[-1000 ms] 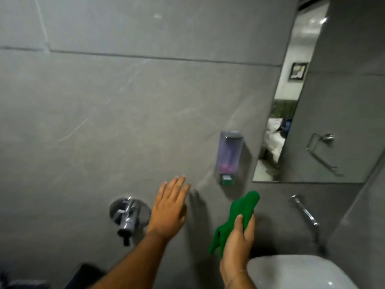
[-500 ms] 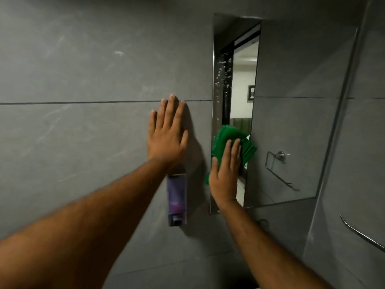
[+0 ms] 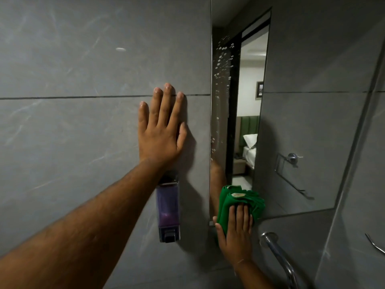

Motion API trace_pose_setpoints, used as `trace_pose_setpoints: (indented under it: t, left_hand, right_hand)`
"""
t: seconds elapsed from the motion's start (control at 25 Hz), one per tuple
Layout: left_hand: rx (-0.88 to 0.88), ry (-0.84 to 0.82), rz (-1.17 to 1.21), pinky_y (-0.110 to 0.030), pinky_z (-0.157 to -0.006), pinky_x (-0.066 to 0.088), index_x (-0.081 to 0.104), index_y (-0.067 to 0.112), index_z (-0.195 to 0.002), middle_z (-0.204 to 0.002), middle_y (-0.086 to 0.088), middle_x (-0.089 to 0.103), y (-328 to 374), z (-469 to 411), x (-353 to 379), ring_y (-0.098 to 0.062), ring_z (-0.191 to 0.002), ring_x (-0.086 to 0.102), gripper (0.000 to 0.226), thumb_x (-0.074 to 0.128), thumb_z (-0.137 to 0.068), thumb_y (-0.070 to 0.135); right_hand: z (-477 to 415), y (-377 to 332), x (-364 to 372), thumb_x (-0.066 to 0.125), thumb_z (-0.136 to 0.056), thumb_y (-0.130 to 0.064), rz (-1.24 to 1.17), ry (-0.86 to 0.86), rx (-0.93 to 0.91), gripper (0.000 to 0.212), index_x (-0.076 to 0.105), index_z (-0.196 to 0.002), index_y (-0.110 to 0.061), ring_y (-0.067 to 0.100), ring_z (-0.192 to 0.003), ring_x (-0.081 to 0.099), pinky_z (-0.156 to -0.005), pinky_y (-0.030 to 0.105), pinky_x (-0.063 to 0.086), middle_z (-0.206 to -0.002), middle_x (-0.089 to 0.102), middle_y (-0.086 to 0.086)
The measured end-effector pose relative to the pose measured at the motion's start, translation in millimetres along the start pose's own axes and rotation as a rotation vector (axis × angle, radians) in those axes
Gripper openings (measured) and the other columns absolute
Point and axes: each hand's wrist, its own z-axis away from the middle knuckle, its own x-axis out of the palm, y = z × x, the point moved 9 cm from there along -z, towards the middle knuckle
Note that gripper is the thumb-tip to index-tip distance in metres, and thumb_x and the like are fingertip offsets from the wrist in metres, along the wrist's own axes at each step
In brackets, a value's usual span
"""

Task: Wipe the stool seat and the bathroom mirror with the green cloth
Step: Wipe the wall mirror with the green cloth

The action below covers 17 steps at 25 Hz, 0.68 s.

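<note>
1 head view, close, facing grey wall (image 3: 83, 142) and mirror (image 3: 291, 122) obliquely from left.

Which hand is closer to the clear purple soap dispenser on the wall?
Left. The left hand rests flat on the tile just above the soap dispenser; the right hand presses the green cloth to its right.

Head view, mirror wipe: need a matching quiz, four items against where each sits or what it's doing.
Items:
1. left hand
2. green cloth
3. soap dispenser
4. water droplets

Places or states:
A. speckled over the mirror's upper left
B. flat on the grey wall tile, fingers spread
C. pressed to the mirror's lower left corner by the right hand
D. mounted on the wall below the left wrist

Pairs: 1-B, 2-C, 3-D, 4-A
</note>
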Motion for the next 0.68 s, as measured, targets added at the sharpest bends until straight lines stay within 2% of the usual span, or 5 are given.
trace_pose_setpoints:
  t: [0.2,0.28,0.36,0.56,0.68]
  left_hand:
    - [0.016,0.024,-0.018,-0.057,-0.14,-0.002,0.012,0.02,-0.183,-0.19,-0.011,0.003,1,1,4,-0.033,-0.176,0.0,0.081,0.039,-0.113,0.049]
    - [0.016,0.036,-0.01,-0.056,-0.14,-0.003,0.011,0.02,-0.183,-0.191,-0.01,0.001,0,1,5,-0.03,-0.176,-0.005,0.081,0.039,-0.112,0.049]
    - [0.014,0.028,-0.001,-0.057,-0.14,-0.003,0.01,0.02,-0.183,-0.191,-0.009,-0.001,-1,2,7,-0.028,-0.175,-0.01,0.082,0.039,-0.112,0.049]
    - [0.029,0.032,0.011,-0.057,-0.14,-0.003,0.008,0.021,-0.183,-0.191,-0.008,-0.004,-1,3,11,-0.029,-0.175,-0.01,0.082,0.038,-0.112,0.05]
    - [0.026,0.029,0.024,-0.057,-0.14,-0.003,0.008,0.021,-0.183,-0.191,-0.009,-0.003,-2,3,13,-0.03,-0.176,-0.007,0.082,0.037,-0.112,0.051]
  right_hand:
    - [-67,-37,-28,0.028,-0.107,-0.067,-0.048,0.027,-0.132,0.08,0.006,-0.172,-0.025,0.022,-0.169,-0.001,-0.134,0.047,0.009,-0.181,-0.002,-0.002]
    - [-126,-70,-54,0.027,-0.106,-0.07,-0.035,0.047,-0.22,0.081,0.008,-0.171,-0.027,0.024,-0.17,-0.003,-0.137,0.044,-0.001,-0.182,0.001,0.0]
    - [-195,-97,-87,0.025,-0.106,-0.07,-0.018,0.098,-0.253,0.079,0.01,-0.171,-0.03,0.028,-0.17,-0.004,-0.137,0.048,-0.003,-0.182,0.002,0.0]
    - [-369,-135,-182,0.024,-0.109,-0.064,-0.04,0.33,-0.246,0.071,0.021,-0.17,-0.028,0.037,-0.168,0.011,-0.135,0.058,0.018,-0.18,0.017,0.004]
    - [-449,-146,-227,0.027,-0.109,-0.06,-0.014,0.423,-0.214,0.068,0.032,-0.167,-0.024,0.039,-0.165,0.022,-0.134,0.059,0.021,-0.177,0.029,0.007]
